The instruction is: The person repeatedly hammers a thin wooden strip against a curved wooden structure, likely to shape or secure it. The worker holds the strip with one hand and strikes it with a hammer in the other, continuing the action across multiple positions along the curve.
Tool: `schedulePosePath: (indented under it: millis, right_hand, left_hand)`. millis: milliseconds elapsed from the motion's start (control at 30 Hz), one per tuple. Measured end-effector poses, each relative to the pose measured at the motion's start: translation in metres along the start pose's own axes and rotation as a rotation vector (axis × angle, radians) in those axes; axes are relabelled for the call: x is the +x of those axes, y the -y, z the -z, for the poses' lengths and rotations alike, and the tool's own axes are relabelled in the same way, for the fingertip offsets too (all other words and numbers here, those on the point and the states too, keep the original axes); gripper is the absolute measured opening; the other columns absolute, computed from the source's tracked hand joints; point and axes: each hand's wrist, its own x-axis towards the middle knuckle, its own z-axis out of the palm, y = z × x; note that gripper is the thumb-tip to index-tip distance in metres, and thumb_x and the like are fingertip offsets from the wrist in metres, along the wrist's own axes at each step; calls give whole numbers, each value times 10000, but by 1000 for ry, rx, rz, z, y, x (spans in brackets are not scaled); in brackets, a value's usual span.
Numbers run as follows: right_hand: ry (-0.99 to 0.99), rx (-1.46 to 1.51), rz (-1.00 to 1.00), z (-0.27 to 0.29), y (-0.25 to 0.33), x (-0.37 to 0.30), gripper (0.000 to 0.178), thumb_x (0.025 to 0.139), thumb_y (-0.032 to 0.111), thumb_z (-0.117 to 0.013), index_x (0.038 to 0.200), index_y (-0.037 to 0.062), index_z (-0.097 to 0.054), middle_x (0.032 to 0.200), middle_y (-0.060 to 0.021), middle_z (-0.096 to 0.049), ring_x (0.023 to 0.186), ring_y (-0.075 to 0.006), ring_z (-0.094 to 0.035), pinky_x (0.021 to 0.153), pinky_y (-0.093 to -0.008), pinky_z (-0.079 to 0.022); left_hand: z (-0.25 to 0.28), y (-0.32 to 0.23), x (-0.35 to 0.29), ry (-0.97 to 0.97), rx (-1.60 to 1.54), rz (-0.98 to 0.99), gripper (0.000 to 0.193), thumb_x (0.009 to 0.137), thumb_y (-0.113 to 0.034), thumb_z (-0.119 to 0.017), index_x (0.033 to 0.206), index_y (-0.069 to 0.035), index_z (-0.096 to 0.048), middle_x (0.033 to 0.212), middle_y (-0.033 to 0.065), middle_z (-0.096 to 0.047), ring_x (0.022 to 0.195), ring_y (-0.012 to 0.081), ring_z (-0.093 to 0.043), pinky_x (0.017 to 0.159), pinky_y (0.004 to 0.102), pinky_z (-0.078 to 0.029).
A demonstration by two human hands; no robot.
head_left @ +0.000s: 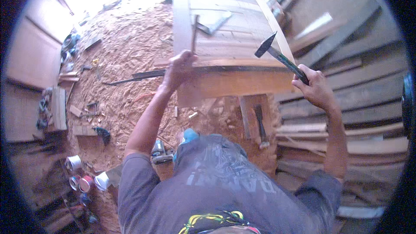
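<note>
My left hand (178,68) grips a thin upright tool, a chisel or a long nail (194,32), its tip set on the near edge of a wooden panel (229,21) that lies on a workbench (234,84). My right hand (313,87) holds a dark-handled hammer (279,56) raised to the right of the panel, its black head up and tilted toward the panel. A flat metal square (214,25) rests on the panel just beyond the upright tool.
Sawdust covers the floor (130,47) to the left. Stacked planks (355,104) fill the right side. A second hammer (261,125) leans under the bench. A power tool (161,151), small cans (84,180) and wood offcuts (60,108) lie on the floor at left.
</note>
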Motion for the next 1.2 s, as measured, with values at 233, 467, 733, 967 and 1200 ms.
schedulePosePath:
  millis: [233,467,733,967,1200]
  right_hand:
    - [-390,587,-818,-227,2,-179,188,943,211,-739,918,28,-704,768,-39,-671,664,-152,-612,615,-345,-485]
    - [-543,848,-1350,-292,61,-281,309,912,350,-795,880,57,-704,682,51,-571,607,-70,-480,563,-290,-414]
    - [-532,873,-1515,-275,75,-286,300,937,315,-762,983,19,-744,846,-38,-719,765,-157,-624,730,-324,-513]
    - [-713,891,-1330,-335,-6,-315,344,954,352,-748,1023,22,-679,748,9,-572,576,-57,-463,491,-257,-359]
    - [-627,1335,-819,-229,-27,-195,258,1016,320,-670,1122,85,-675,757,40,-572,593,-71,-474,539,-231,-391]
  left_hand:
    - [-66,-53,-75,-304,65,70,280,951,-116,-722,1203,-43,-625,1140,100,-649,994,215,-640,792,336,-544]
    - [-255,-120,-135,775,52,-559,573,828,-116,-717,1382,-97,-571,1372,147,-614,1316,356,-549,1062,426,-460]
    - [-398,-35,-204,1015,83,-614,327,859,-222,-663,1182,-182,-694,1236,77,-653,1174,291,-615,977,417,-517]
    - [-277,-137,-126,1160,359,-732,267,748,-185,-730,1011,-149,-699,1166,99,-595,1072,289,-583,899,431,-495]
    - [-166,-126,-95,666,222,-349,363,712,-144,-773,1038,-102,-618,1047,131,-628,927,365,-673,749,484,-550]
